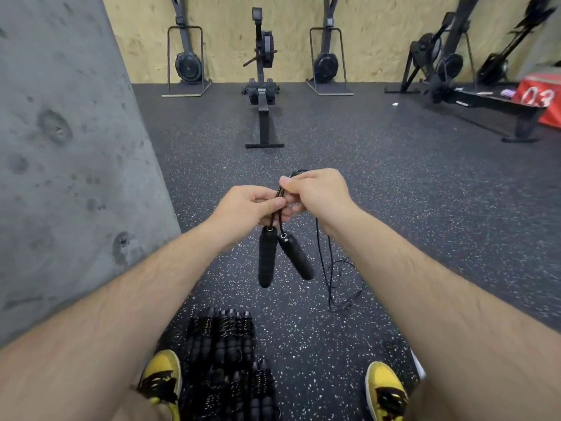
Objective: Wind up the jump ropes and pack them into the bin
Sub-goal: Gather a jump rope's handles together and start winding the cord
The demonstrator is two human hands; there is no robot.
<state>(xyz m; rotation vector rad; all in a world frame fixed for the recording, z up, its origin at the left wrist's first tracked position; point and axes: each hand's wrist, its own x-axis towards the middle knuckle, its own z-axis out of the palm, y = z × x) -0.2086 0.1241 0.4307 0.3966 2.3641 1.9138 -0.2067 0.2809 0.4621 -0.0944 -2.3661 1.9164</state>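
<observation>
The left hand point(253, 208) pinches the black cord of a jump rope point(282, 226) between thumb and curled fingers, just above the two handles. The right hand point(315, 196) meets it, touching, and pinches the same cord a little higher, thumb on top, a small loop of cord showing over its knuckles. Both handles point(268, 259) hang below the hands, black and ribbed, side by side, the right one tilted outward. From under the right hand the loose cord point(337, 281) drops to the floor and lies there in slack loops.

Near the person's feet, between two yellow and black shoes point(385, 387), wound jump ropes point(227, 344) lie in rows on the floor, handles close together.

The floor point(379, 183) is dark rubber matting flecked with white. A rough grey concrete wall point(60, 147) rises on the left. The far wall point(230, 25) is pale wood panelling, and rowing machines point(262, 86) stand along it, some tipped upright, one lying flat toward the viewer. At the right edge sits a red box point(543, 98) with white numerals
</observation>
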